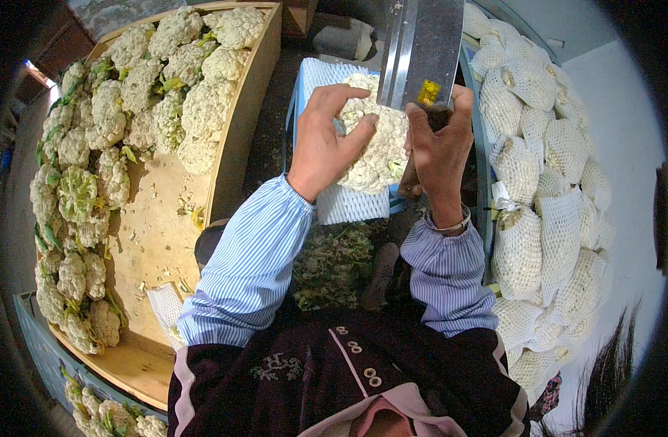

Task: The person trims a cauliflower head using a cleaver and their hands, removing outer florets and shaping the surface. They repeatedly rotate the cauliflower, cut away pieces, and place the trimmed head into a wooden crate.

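Note:
A cauliflower head (375,158) sits curd side up on a white foam mesh sleeve (353,207), over a light-blue stand. My left hand (325,136) grips it from the left, with thumb and index finger spread over the curd. In my right hand (440,139) is a cleaver (418,54), held by its dark wooden handle. Its broad steel blade points away from me, tilted up over the far right part of the head. The blade and my right hand hide some of the cauliflower's right side.
To the left, a wooden bin (148,218) holds many bare cauliflowers (110,112) and leaf scraps. Cauliflowers in foam nets (517,251) are piled high on the right. Leaf trimmings (334,267) lie below the stand, near a shoe (378,276).

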Action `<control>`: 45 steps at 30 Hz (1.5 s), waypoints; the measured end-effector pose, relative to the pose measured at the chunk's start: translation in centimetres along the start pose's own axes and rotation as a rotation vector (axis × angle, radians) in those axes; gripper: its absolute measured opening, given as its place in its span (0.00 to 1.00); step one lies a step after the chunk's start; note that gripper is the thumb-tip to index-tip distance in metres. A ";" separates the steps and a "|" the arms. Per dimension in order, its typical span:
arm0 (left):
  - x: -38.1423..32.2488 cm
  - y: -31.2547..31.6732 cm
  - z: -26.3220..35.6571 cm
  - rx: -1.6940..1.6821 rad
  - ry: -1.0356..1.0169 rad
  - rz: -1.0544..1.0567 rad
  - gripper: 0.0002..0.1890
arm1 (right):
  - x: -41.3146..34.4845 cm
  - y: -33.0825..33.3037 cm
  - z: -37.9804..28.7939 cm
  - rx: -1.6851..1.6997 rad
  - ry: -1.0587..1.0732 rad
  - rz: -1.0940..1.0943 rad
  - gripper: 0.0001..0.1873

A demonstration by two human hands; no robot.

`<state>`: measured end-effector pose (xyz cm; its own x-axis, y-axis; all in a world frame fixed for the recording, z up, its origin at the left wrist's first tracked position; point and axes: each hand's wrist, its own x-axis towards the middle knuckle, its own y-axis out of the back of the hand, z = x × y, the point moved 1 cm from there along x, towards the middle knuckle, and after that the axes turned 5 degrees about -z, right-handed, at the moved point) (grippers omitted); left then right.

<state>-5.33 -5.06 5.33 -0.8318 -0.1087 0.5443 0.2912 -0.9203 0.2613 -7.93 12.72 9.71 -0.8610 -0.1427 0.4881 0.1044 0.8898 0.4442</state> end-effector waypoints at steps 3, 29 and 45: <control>0.0 -0.1 0.0 0.002 -0.014 0.010 0.17 | 0.0 0.0 0.0 -0.020 0.007 -0.004 0.25; -0.1 -0.3 1.0 0.053 -0.034 -0.012 0.17 | 0.4 0.1 0.3 -0.013 -0.009 0.010 0.22; 0.0 -0.2 0.8 0.116 -0.068 -0.019 0.18 | 0.8 -0.2 0.2 0.121 -0.092 -0.028 0.19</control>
<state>-5.07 -4.56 5.89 -0.8051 -0.0621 0.5899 0.3313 -0.8721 0.3602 -8.70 12.53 9.83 -0.9053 -0.1326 0.4036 0.0239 0.9326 0.3600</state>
